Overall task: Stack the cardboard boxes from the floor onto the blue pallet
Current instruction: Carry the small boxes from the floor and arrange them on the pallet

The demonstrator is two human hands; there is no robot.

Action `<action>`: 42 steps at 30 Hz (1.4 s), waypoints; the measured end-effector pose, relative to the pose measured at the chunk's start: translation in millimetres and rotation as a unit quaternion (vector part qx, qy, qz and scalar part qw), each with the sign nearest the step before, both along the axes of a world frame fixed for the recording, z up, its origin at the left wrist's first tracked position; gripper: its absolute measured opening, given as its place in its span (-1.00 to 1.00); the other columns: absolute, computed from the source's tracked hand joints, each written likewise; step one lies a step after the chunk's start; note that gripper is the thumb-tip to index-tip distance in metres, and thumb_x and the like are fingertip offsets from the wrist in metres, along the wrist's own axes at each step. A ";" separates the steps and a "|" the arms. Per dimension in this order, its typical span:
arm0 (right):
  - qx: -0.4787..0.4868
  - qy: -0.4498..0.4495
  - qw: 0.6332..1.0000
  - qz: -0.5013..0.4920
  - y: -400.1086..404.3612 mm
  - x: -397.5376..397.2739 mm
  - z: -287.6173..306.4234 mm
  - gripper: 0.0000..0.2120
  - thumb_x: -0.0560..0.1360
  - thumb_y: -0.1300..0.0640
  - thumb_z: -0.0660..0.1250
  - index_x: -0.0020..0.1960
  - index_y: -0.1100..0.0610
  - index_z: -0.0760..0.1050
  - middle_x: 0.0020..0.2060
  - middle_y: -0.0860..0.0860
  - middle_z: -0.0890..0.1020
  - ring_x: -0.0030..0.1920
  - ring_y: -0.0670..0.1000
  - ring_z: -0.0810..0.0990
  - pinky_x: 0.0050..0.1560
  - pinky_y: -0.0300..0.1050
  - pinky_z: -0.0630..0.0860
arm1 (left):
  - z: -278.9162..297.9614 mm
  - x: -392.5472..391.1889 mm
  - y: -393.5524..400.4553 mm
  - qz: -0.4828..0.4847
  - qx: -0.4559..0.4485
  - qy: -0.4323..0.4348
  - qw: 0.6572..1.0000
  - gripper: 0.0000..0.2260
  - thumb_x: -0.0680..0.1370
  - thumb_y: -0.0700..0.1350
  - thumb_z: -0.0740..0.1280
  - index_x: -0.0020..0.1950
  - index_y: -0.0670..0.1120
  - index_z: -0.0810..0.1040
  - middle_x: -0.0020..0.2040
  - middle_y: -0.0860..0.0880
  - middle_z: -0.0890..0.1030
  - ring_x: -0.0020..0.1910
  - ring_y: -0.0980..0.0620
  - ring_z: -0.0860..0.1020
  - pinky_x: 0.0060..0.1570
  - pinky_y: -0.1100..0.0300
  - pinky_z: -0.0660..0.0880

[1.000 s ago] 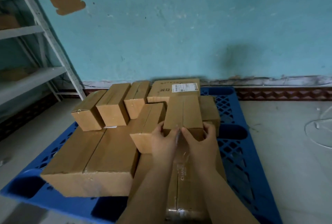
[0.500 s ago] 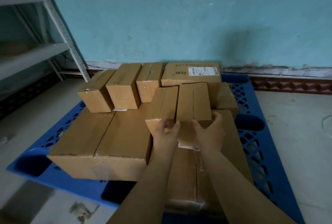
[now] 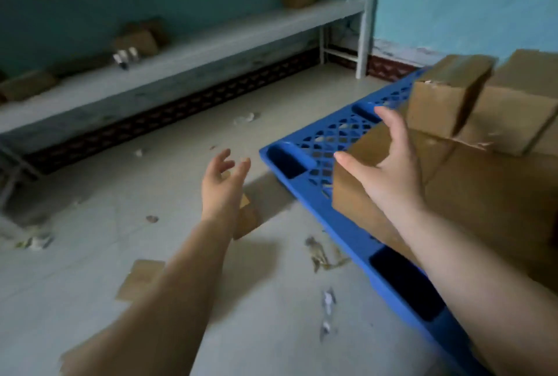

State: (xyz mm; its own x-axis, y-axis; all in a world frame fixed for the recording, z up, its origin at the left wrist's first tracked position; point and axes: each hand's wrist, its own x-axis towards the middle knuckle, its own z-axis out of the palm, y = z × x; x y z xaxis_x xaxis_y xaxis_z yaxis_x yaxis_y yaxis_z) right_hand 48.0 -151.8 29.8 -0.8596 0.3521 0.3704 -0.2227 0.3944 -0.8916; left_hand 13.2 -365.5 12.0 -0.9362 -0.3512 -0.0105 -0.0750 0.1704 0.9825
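Two hands, left (image 3: 225,182) and right (image 3: 389,164), spread empty beside seemingly unlabeled boxes (image 3: 471,194).

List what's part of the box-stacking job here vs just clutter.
Job: blue pallet; large box on it; small boxes stacked on top; left hand and right hand, both open and empty.

Clutter: cardboard scraps and paper litter on the floor; metal shelf with its items.

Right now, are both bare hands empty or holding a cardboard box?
Empty. The left hand and right hand have spread fingers, nothing gripped; the right only overlaps the large brown cardboard box on the blue plastic pallet.
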 end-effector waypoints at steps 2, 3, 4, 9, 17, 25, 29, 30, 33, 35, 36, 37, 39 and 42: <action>0.005 -0.027 0.996 0.085 -62.2 -18.3 -22.4 -0.31 0.30 0.00 0.51 0.35 -0.08 0.28 0.25 -0.24 0.34 0.19 -0.33 0.24 0.13 -0.45 0.18 | -17.9 8.9 -70.7 0.057 -0.006 -0.019 0.998 -0.60 0.49 0.01 0.33 0.32 0.03 0.40 0.23 -0.05 0.49 0.02 0.04 0.50 -0.06 0.16 0.44; 0.007 -0.037 0.992 0.123 -94.7 -24.7 -34.2 -0.30 0.29 0.01 0.51 0.35 -0.05 0.29 0.22 -0.23 0.34 0.19 -0.32 0.25 0.13 -0.49 0.17 | -28.2 16.1 -103.5 0.087 -0.006 -0.031 0.996 -0.60 0.49 0.02 0.33 0.32 0.04 0.40 0.24 -0.05 0.49 0.05 0.02 0.50 -0.07 0.17 0.43; 0.013 -0.052 0.985 0.163 -127.3 -29.7 -45.3 -0.29 0.29 0.02 0.52 0.35 -0.05 0.29 0.20 -0.23 0.33 0.19 -0.30 0.26 0.14 -0.46 0.18 | -38.8 23.5 -133.8 0.116 -0.003 -0.045 0.992 -0.59 0.49 0.02 0.34 0.32 0.04 0.40 0.24 -0.05 0.49 0.06 0.00 0.50 -0.08 0.18 0.42; 0.090 -0.152 0.923 0.343 -277.4 -38.1 -110.1 -0.23 0.28 -0.01 0.52 0.39 -0.05 0.23 0.34 -0.12 0.35 0.30 -0.17 0.27 0.25 -0.25 0.23 | -103.5 64.1 -238.9 0.216 0.013 -0.142 0.966 -0.56 0.47 0.01 0.37 0.33 0.01 0.39 0.28 -0.08 0.48 0.09 -0.03 0.47 0.01 0.13 0.38; 0.301 -0.312 0.816 0.383 -350.4 -49.6 -236.8 -0.04 0.29 -0.12 0.49 0.50 0.05 0.01 0.50 0.01 0.09 0.49 0.00 0.06 0.42 0.12 0.15 | -202.7 104.1 -263.7 0.215 0.081 -0.278 0.933 -0.60 0.47 -0.04 0.37 0.28 -0.01 0.42 0.13 0.01 0.54 0.01 0.05 0.52 0.12 0.07 0.48; 0.216 -0.423 0.819 0.322 -316.0 -41.1 -287.8 -0.40 0.25 -0.07 0.52 0.19 0.12 0.41 0.13 0.09 0.53 0.06 0.09 0.53 -0.07 -0.11 0.46 | -237.4 74.7 -192.1 0.187 0.155 -0.370 0.897 -0.62 0.47 -0.02 0.32 0.25 -0.10 0.40 -0.05 0.01 0.53 -0.08 -0.02 0.52 -0.17 0.20 0.46; 0.077 -0.397 0.882 0.240 -310.7 -23.9 -262.0 -0.57 0.24 -0.07 0.53 -0.05 0.10 0.43 -0.05 0.07 0.58 -0.13 0.05 0.54 -0.29 -0.17 0.38 | -210.7 65.3 -183.3 0.198 0.098 -0.319 0.922 -0.61 0.47 -0.03 0.32 0.27 -0.09 0.39 0.21 -0.15 0.51 0.18 -0.16 0.51 0.18 -0.12 0.48; 0.053 -0.384 0.895 0.221 -310.6 -24.0 -249.6 -0.58 0.23 -0.08 0.53 -0.08 0.09 0.44 -0.07 0.07 0.59 -0.15 0.04 0.54 -0.31 -0.18 0.37 | -201.3 61.6 -182.6 0.195 0.082 -0.312 0.926 -0.58 0.48 -0.01 0.31 0.30 -0.10 0.37 0.24 -0.16 0.48 0.21 -0.16 0.49 0.21 -0.12 0.46; 0.001 -0.335 0.924 0.182 -304.6 -32.5 -201.7 -0.52 0.24 -0.09 0.53 0.01 0.10 0.45 -0.03 0.03 0.58 -0.12 0.01 0.52 -0.35 -0.27 0.33 | -162.8 45.4 -173.9 0.190 0.055 -0.272 0.942 -0.51 0.50 0.04 0.28 0.35 -0.15 0.32 0.27 -0.18 0.47 0.23 -0.16 0.47 0.25 -0.08 0.42; -0.015 -0.307 0.937 0.163 -293.1 -41.3 -163.1 -0.43 0.26 -0.12 0.50 0.15 0.09 0.40 0.03 0.00 0.53 -0.08 -0.01 0.48 -0.30 -0.28 0.34 | -128.3 33.7 -160.7 0.186 0.068 -0.210 0.958 -0.57 0.50 0.01 0.30 0.31 -0.12 0.37 0.22 -0.13 0.51 0.16 -0.11 0.52 0.16 0.00 0.47; -0.026 -0.297 0.942 0.156 -285.7 -45.8 -143.7 -0.40 0.28 -0.13 0.49 0.20 0.08 0.37 0.06 -0.01 0.52 -0.05 -0.01 0.47 -0.22 -0.25 0.37 | -109.8 28.3 -152.7 0.182 0.084 -0.175 0.964 -0.63 0.49 -0.02 0.32 0.27 -0.06 0.41 0.16 -0.09 0.55 0.09 -0.06 0.54 0.09 0.05 0.50; -0.040 -0.287 0.945 0.150 -276.3 -49.9 -123.8 -0.39 0.28 -0.14 0.48 0.22 0.06 0.35 0.09 -0.01 0.51 -0.02 0.00 0.47 -0.16 -0.22 0.39 | -90.2 23.0 -143.5 0.175 0.103 -0.142 0.969 -0.68 0.48 -0.05 0.34 0.22 -0.01 0.44 0.08 -0.05 0.58 0.02 -0.02 0.56 0.00 0.11 0.52; -0.068 -0.254 0.955 0.138 -250.8 -56.6 -83.9 -0.44 0.29 -0.15 0.47 0.16 0.05 0.36 0.10 0.00 0.52 -0.01 0.02 0.49 -0.21 -0.21 0.40 | -49.5 12.9 -120.3 0.150 0.124 -0.091 0.977 -0.76 0.46 -0.08 0.35 0.11 0.04 0.44 -0.05 0.01 0.58 -0.11 0.05 0.56 -0.13 0.18 0.50; -0.093 -0.184 0.974 0.092 -199.0 -57.7 -24.2 -0.50 0.29 -0.19 0.46 0.06 0.03 0.37 0.02 -0.01 0.53 -0.10 -0.03 0.50 -0.31 -0.22 0.36 | 9.4 3.2 -71.8 0.090 0.118 -0.037 0.988 -0.78 0.45 -0.07 0.36 0.07 0.03 0.47 -0.11 0.03 0.58 -0.17 0.10 0.56 -0.12 0.17 0.52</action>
State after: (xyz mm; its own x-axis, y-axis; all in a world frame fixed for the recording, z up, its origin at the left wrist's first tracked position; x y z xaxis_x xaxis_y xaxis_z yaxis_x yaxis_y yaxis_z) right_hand -9.7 -350.7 5.6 -0.9771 0.2105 -0.0311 0.0745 0.2011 -0.9767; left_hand 16.4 -437.3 21.4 -0.8528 -0.4911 -0.1773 -0.1556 -0.0851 0.9841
